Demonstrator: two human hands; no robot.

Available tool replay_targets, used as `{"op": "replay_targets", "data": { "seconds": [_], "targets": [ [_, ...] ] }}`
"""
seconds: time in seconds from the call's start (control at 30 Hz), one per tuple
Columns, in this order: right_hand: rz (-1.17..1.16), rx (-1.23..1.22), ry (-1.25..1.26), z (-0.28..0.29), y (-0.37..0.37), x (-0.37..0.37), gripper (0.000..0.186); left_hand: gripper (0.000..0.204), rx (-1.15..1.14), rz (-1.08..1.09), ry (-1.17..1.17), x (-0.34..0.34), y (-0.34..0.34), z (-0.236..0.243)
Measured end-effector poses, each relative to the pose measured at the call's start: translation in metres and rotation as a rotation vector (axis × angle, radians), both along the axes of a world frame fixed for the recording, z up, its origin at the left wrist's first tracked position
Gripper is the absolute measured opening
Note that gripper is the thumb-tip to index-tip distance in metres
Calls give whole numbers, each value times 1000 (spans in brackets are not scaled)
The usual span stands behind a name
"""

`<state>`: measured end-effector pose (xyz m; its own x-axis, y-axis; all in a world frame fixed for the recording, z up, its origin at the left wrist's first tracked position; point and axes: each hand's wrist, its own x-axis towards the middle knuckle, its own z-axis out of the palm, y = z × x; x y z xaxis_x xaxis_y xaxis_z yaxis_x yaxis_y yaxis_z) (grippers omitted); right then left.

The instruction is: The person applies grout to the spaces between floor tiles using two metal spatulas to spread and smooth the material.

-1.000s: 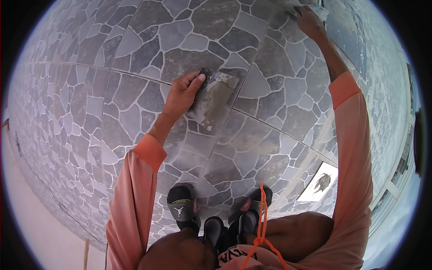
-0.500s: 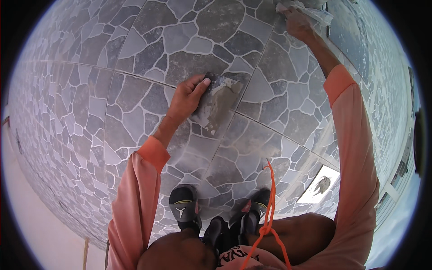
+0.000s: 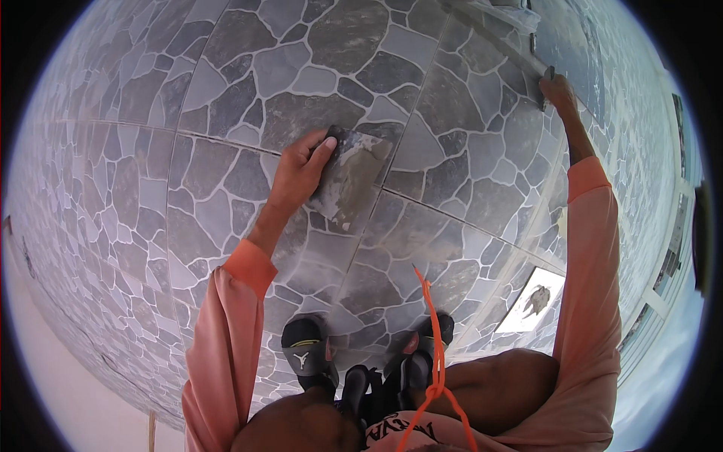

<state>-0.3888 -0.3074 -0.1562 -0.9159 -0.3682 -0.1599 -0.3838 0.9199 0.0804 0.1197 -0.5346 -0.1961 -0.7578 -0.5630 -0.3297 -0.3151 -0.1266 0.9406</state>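
Observation:
My left hand (image 3: 300,169) grips the edge of a dark flat plate (image 3: 350,177) smeared with grey paste, held over the stone-patterned tiles (image 3: 331,79). At the upper right, my right hand (image 3: 559,92) is closed around a small dark flat spreader (image 3: 549,74), mostly hidden by the fingers, with its edge against the tiles. A wet grey strip of paste (image 3: 501,44) runs from the far edge down to that hand. Beyond the strip, a crumpled clear plastic bag (image 3: 516,15) lies beside a blue-grey panel (image 3: 568,45).
My feet in black slides (image 3: 305,343) stand on the tiles, near the bottom. A white rectangle (image 3: 520,320) with a dark patch lies right of them, close to my right sleeve. An orange drawstring (image 3: 433,339) hangs in front. Straight joints (image 3: 373,215) divide the tiles.
My right hand has moved from beside the plastic bag toward me and to the right, and a grey paste strip now shows behind it. My left hand still holds the plate.

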Motion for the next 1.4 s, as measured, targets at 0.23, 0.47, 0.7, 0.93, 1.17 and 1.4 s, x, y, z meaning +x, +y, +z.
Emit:
{"op": "replay_targets", "data": {
  "seconds": [0.23, 0.47, 0.7, 0.93, 1.17, 1.4],
  "targets": [
    [302, -27, 10, -3, -99, 39, 47, 27, 34, -9, -42, 2, -2, 3],
    [435, 116, -110, -10, -217, 64, 49, 27, 13, -11, 62, 1, 0, -3],
    [659, -166, -104, 27, -179, 24, 42, 29, 26, -23, 80, 0, 1, 2],
    [1074, -202, 182, -31, -173, 106, 32, 30, 26, -16, 6, 15, -8, 3],
    [1246, 380, 387, -29, -162, 19, 33, 31, -77, 0, 53, 4, 1, -1],
    [767, -78, 30, -17, -183, 6, 37, 32, 0, -34, 43, 4, 0, 8]
  ]
}}
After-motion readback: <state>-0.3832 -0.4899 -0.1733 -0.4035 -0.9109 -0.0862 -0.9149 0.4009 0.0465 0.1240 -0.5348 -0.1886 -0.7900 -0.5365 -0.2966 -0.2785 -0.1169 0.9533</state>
